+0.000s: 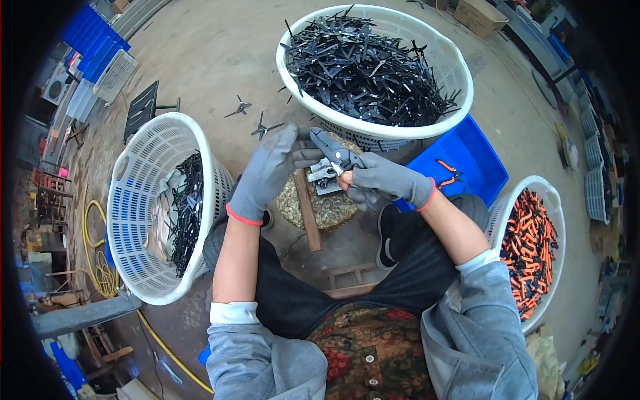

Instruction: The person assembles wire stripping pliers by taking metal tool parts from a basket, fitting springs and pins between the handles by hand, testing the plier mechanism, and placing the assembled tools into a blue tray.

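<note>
Both hands wear grey gloves with red cuffs. My right hand (390, 179) is closed on a dark tool (335, 151) with crossed jaws, held above a small metal fixture (323, 171). Just left of the tool is my left hand (270, 163), its fingers pointing up and toward the tool's jaws; whether they grip it is hard to tell. Beneath the fixture stands a round speckled stone block (291, 203), and a wooden bar (308, 212) leans along its near side.
A white basket (460, 63) of black tool parts is ahead. Another basket (123, 257) stands left, a third (559, 230) with orange-handled tools right. A blue tray (483, 163) holds orange-handled pliers (451, 175). Two black pieces (263, 127) (239, 107) lie on the floor.
</note>
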Demonstrator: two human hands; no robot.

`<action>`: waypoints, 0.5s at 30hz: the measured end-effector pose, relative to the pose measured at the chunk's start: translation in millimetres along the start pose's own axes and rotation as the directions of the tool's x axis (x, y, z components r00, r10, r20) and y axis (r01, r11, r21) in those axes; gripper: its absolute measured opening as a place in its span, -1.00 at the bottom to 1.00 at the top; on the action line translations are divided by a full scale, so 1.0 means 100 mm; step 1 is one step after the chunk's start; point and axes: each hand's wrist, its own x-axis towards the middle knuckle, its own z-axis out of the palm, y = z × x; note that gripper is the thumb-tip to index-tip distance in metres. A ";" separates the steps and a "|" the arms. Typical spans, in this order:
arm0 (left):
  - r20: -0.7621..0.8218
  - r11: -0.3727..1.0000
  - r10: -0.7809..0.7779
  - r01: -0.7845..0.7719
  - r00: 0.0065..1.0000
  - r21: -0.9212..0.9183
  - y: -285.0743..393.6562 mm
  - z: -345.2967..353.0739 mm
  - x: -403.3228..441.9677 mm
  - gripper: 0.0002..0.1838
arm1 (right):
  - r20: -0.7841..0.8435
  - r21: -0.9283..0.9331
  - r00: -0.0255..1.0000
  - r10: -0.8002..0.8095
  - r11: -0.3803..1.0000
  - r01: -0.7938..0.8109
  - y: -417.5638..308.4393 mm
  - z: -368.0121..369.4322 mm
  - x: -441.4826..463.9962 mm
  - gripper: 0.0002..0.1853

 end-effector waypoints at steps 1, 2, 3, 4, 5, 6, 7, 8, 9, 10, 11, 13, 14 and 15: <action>0.019 1.000 -0.002 0.003 1.000 -0.017 0.00 0.03 0.00 -0.39 | 0.019 0.023 1.000 0.004 1.000 -0.004 -0.01 0.01 0.01 -0.69; 0.039 0.999 -0.005 0.006 0.999 -0.033 0.01 0.07 -0.02 -0.38 | 0.030 0.045 0.999 -0.011 0.999 0.010 -0.01 0.03 0.02 -0.70; 0.057 0.999 -0.007 0.010 0.998 -0.049 0.01 0.11 -0.03 -0.37 | 0.042 0.068 0.999 -0.026 0.997 0.023 0.00 0.04 0.04 -0.70; 0.073 0.999 0.000 0.004 0.997 -0.049 0.01 0.12 -0.04 -0.37 | 0.054 0.090 0.998 -0.041 0.995 0.036 0.00 0.05 0.05 -0.70; 0.089 0.999 0.007 -0.003 0.996 -0.049 0.00 0.13 -0.04 -0.37 | 0.059 0.095 0.998 -0.033 0.995 0.028 0.01 0.05 0.06 -0.70; 0.103 0.999 0.015 -0.010 0.995 -0.050 -0.01 0.13 -0.04 -0.36 | 0.065 0.100 0.998 -0.025 0.995 0.019 0.02 0.05 0.08 -0.70; 0.117 0.999 0.022 -0.019 0.993 -0.030 0.00 0.13 -0.05 -0.37 | 0.071 0.104 0.997 -0.017 0.995 0.009 0.02 0.06 0.09 -0.70; 0.130 1.000 0.030 -0.029 0.991 -0.010 0.01 0.14 -0.05 -0.38 | 0.072 0.095 0.997 -0.020 0.995 0.013 0.01 0.06 0.10 -0.69; 0.143 0.999 0.036 -0.038 0.989 0.008 0.02 0.14 -0.06 -0.38 | 0.073 0.086 0.997 -0.023 0.996 0.016 0.01 0.07 0.11 -0.69; 0.137 0.998 0.029 -0.035 0.990 0.044 0.03 0.14 -0.06 -0.39 | 0.074 0.077 0.997 -0.025 0.997 0.019 0.01 0.08 0.12 -0.68; 0.130 0.996 0.022 -0.032 0.991 0.080 0.04 0.13 -0.07 -0.40 | 0.078 0.070 0.997 -0.026 0.997 0.020 0.01 0.08 0.12 -0.68; 0.101 0.988 0.004 -0.019 0.995 0.155 0.06 0.12 -0.07 -0.43 | 0.087 0.057 0.996 -0.026 0.998 0.021 0.01 0.08 0.13 -0.67; 0.079 0.981 -0.007 -0.009 0.997 0.195 0.07 0.12 -0.07 -0.45 | 0.080 0.036 0.996 -0.033 0.999 0.031 0.00 0.09 0.13 -0.67; 0.057 0.972 -0.016 0.003 0.998 0.234 0.07 0.12 -0.07 -0.47 | 0.072 0.016 0.997 -0.041 0.999 0.040 -0.03 0.11 0.12 -0.66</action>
